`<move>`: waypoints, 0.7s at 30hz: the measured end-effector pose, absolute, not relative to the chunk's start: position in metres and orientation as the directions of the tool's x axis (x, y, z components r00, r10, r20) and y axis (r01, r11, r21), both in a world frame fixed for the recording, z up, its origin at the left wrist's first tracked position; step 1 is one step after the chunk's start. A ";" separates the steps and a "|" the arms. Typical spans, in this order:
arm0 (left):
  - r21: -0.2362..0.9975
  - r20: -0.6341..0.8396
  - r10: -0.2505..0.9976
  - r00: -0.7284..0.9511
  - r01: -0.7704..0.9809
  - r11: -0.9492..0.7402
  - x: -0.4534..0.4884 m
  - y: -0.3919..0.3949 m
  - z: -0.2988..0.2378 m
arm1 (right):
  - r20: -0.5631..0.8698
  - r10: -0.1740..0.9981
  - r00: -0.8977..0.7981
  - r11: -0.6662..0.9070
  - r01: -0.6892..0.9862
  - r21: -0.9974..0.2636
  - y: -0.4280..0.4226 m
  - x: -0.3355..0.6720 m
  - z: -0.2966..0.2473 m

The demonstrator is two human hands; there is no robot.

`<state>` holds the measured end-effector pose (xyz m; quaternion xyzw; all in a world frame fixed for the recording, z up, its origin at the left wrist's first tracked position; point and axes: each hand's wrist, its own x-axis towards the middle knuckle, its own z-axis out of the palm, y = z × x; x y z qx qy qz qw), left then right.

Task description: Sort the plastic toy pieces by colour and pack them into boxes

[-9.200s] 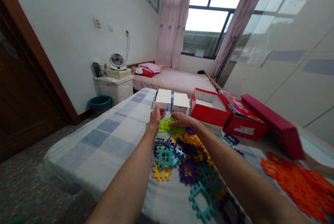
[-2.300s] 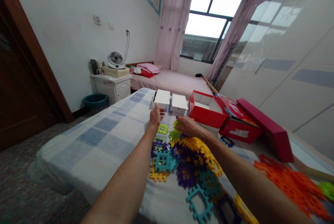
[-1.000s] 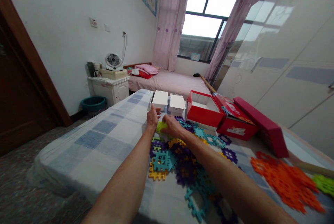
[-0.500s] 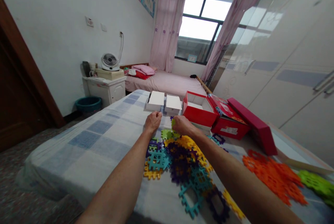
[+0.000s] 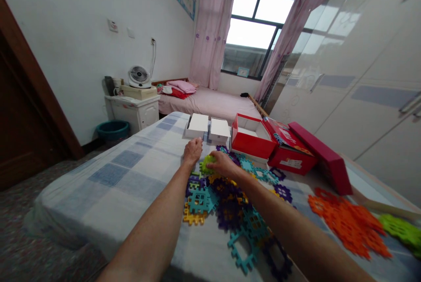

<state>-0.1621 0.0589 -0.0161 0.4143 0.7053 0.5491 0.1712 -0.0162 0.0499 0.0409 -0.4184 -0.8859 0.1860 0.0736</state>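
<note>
Reaching across the heap of tiles point(image 5: 230, 203), pinched a green tile point(image 5: 206, 165) in the fingers of the right hand point(image 5: 222, 165), at the heap's far edge, near two white boxes point(image 5: 208, 126). Rested the left hand point(image 5: 192, 150), fingers curled in, on the checked sheet point(image 5: 131, 172) just beside. Probably risked snagging notched neighbours and dragging them along.

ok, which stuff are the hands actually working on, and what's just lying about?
In use: left hand, right hand, green tile touched by the right hand, mixed tile pile beside it.
Lying about: two white boxes, open red box, orange tiles, fan, bin.
</note>
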 end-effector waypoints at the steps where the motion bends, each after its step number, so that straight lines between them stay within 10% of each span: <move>1: 0.914 0.212 0.774 -0.597 0.401 0.058 -0.162 0.059 -0.016 | -0.024 0.770 -0.638 0.586 0.721 -0.371 0.048 -0.017 0.040; 8: 0.898 0.193 0.794 -0.577 0.430 0.094 -0.163 0.059 -0.015 | -0.046 0.761 -0.648 0.618 0.744 -0.255 0.045 -0.019 0.037; 21: 0.916 0.171 0.828 -0.535 0.396 0.066 -0.169 0.059 -0.018 | 0.403 0.825 -0.397 0.550 0.400 -0.733 0.018 0.058 0.062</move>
